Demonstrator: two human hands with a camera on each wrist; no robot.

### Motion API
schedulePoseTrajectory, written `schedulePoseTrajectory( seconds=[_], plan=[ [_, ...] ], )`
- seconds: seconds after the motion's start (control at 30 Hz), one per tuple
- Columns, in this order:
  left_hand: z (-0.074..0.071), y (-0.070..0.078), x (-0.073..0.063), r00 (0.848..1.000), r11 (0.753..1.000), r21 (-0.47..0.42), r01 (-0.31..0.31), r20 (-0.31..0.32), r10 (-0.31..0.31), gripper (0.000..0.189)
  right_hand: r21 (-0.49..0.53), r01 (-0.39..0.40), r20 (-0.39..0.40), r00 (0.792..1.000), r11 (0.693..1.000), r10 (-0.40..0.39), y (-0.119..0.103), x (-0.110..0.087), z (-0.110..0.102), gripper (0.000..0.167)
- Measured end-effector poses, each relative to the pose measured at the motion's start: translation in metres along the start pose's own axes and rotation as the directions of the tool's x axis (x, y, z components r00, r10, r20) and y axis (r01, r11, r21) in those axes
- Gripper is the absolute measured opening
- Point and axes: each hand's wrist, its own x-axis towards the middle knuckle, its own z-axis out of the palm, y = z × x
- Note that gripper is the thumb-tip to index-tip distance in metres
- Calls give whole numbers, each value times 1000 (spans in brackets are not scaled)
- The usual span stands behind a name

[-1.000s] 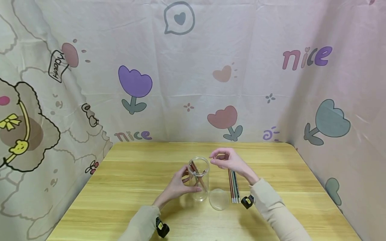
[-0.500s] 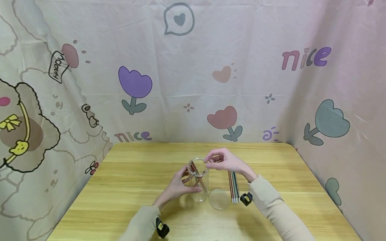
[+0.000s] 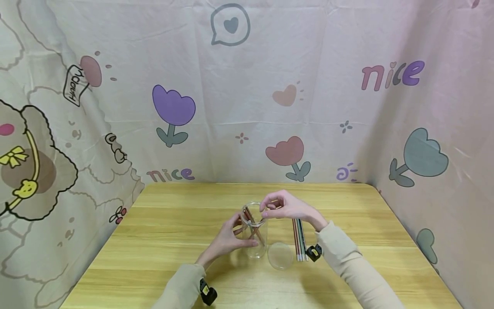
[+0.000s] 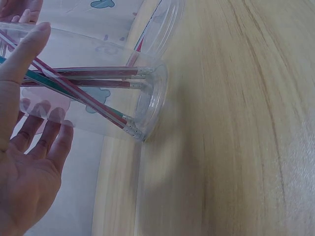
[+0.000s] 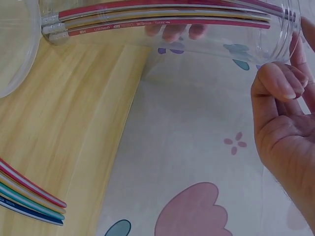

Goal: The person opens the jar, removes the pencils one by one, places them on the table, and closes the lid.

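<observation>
Two bare hands meet at a tall, clear plastic, cylindrical jar (image 3: 256,251). The left hand (image 3: 227,239) holds it around the side, thumb in front and fingers behind. The right hand (image 3: 286,207) has its fingers curled at the jar's rim; whether they pinch a pencil cannot be told. A second ago that hand hung apart from the rim, toward the tabletop's right edge; now it overlaps the rim, and its wrist has come closer too. The left hand and the jar keep their places.

Inside the jar, slim red and green striped pencils (image 4: 78,92) lean at different angles, their silvery ends at the base. The jar stands upright on the pale wooden tabletop (image 3: 173,223), roughly midway between its left and right edges. Just beside the base, on the right, lies a round, clear plastic lid (image 3: 280,256), unmoved. Farther toward the right edge, red, yellow, green and blue loose pencils (image 3: 299,240) lie side by side. The right hand hides their far ends from the head view, and the small black wrist camera (image 3: 314,252) now crowds their near ends. Beyond the tabletop's far edge hangs a white, flower-printed cloth (image 3: 231,94).
</observation>
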Motion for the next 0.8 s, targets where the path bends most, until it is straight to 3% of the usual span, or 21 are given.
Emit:
schedulePoseTrajectory(
  seconds=[0.4,0.8],
  plan=[
    [0,1,0,1000,1000,6,-2,-7,2,77,25,-36,40,999,999,35,-2,1,-1,12],
    [0,0,0,1000,1000,9,1,-6,-1,76,40,-75,32,997,996,74,-2,4,0,15]
  ],
)
